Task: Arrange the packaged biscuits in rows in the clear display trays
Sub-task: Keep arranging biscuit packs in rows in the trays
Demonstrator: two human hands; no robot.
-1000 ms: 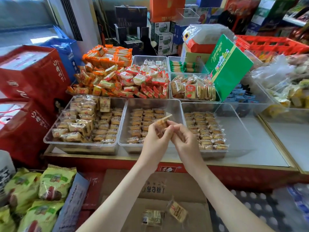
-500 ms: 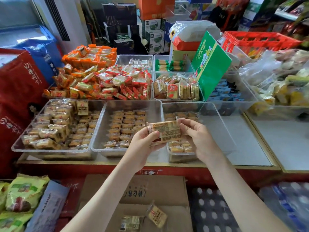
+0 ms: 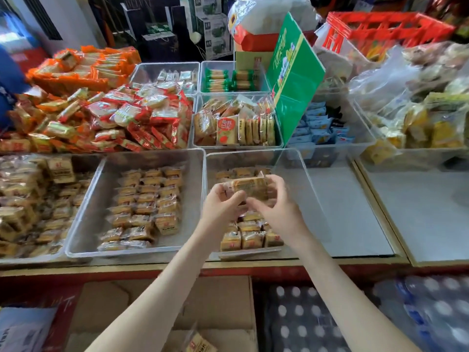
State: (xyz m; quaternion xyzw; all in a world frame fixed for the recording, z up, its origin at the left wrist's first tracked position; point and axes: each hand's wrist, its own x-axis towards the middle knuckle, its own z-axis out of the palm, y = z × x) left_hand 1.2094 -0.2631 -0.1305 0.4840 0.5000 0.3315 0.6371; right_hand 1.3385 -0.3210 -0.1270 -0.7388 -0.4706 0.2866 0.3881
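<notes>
One wrapped biscuit packet point(image 3: 245, 187) is up in both hands, over the middle of the right-hand clear tray point(image 3: 313, 199) and above the rows already laid in it. Blur hides whether a second packet sits behind it.

The left hand point(image 3: 223, 208) has its fingers curled round the packet's left end. The right hand point(image 3: 278, 212) pinches the right end, thumb below and fingers over the top edge.

Handling, as I judge it:
- It looks light, with a slick, crinkly film wrapper and brittle contents.
- Best taken by the short ends or flat faces with a soft pinch, not squeezed across the middle.
- The crimped seals would give a grip but let it swing.

The laid rows point(image 3: 250, 240) fill the tray's left part from near end to far. The right part is bare plastic. Which slot comes next, I can't tell.

The middle tray point(image 3: 152, 154) holds three columns, the near packets a bit skewed. At far left is a loose heap point(image 3: 30, 199), unsorted.

Behind are red-wrapped snacks point(image 3: 142, 118) and a green carton point(image 3: 291, 80) that leans. Below the counter stands an open cardboard box point(image 3: 223, 298).
</notes>
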